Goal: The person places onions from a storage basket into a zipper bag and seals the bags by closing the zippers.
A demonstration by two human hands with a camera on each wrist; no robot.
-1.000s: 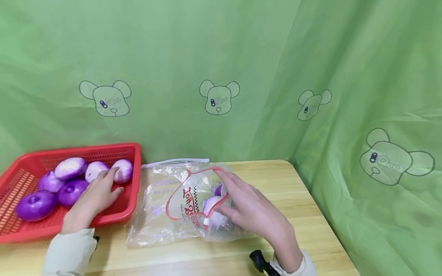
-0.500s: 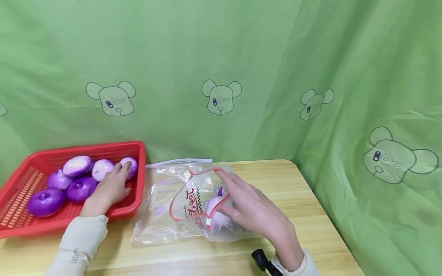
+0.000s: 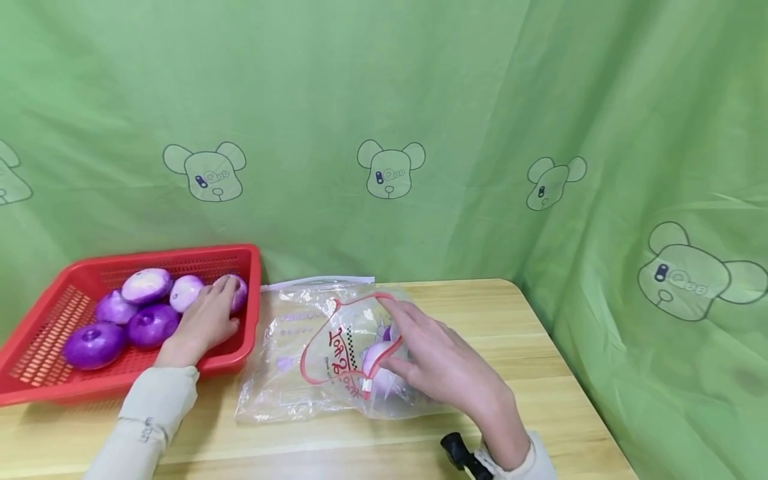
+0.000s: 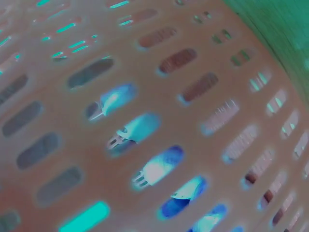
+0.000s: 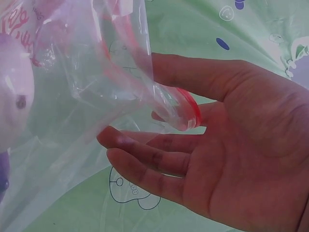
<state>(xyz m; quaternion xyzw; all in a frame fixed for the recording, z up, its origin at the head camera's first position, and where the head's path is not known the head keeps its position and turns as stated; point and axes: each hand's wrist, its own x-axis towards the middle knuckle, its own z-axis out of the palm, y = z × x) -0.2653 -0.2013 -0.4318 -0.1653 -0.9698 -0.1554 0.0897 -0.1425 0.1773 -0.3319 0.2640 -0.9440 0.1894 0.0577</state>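
My left hand [image 3: 204,320] reaches into the red basket [image 3: 255,300], its fingers curled over a purple-and-white onion [image 3: 241,293] at the right end. Several more onions [image 3: 95,345] lie left of the hand. On the table, a clear zip bag with a red rim [image 3: 312,380] stands with its mouth agape; inside, an onion [image 5: 14,92] shows through the plastic. My right hand [image 3: 450,360] is at the bag's mouth, thumb and fingers spread apart against the rim. Only the slotted basket wall [image 4: 145,72] fills most of the left wrist view; the left hand is hidden there.
Left of the red-rimmed bag, a flat clear bag with a white zip strip [image 3: 324,280] lies on the wooden table [image 3: 498,320]. A green curtain [image 3: 300,100] hangs behind and to the right. A black strap piece [image 3: 459,450] sits by the right wrist.
My left hand has moved slightly further over the rightmost onion, covering more of it. The whole scene has shifted a little rightward in the head view. The right hand keeps its place at the bag.
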